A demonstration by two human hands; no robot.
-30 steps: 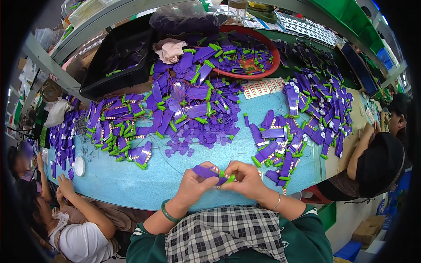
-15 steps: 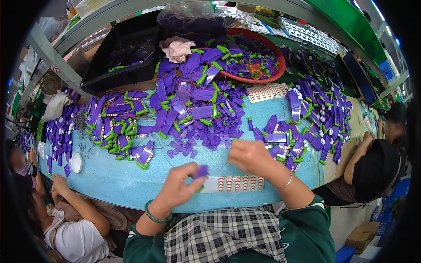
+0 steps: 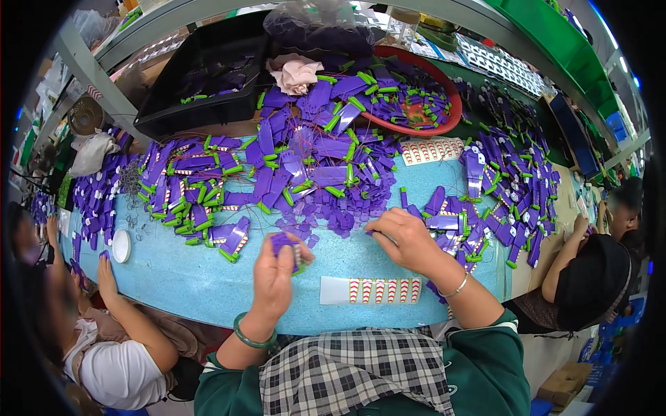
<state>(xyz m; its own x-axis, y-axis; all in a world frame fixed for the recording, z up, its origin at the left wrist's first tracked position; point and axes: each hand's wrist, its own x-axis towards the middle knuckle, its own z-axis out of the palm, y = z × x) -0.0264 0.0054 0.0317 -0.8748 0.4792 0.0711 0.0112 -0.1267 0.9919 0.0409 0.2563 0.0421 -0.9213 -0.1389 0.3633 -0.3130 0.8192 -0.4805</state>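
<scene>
My left hand (image 3: 270, 283) is closed round a flat purple plastic part with a green end (image 3: 282, 243), held up over the table. To its right, my right hand (image 3: 404, 239) pinches a small purple piece (image 3: 370, 233) at its fingertips, close to the edge of a heap of small flat purple pieces (image 3: 340, 216). On the blue table just in front of me lies a white sticker sheet with red chevron strips (image 3: 371, 291). Beyond my hands spreads a large pile of purple and green parts (image 3: 316, 149) with thin wires among them.
A red basin (image 3: 454, 114) of similar parts and a black tray (image 3: 159, 118) stand at the back. More parts (image 3: 517, 180) lie at right. A second sticker sheet (image 3: 430, 150) and a white round lid (image 3: 121, 246) rest on the table. Co-workers sit at both sides.
My left hand has moved left and turned upward with the purple part. My right hand has shifted slightly to the small pieces, where a purple piece now shows at its fingertips.
</scene>
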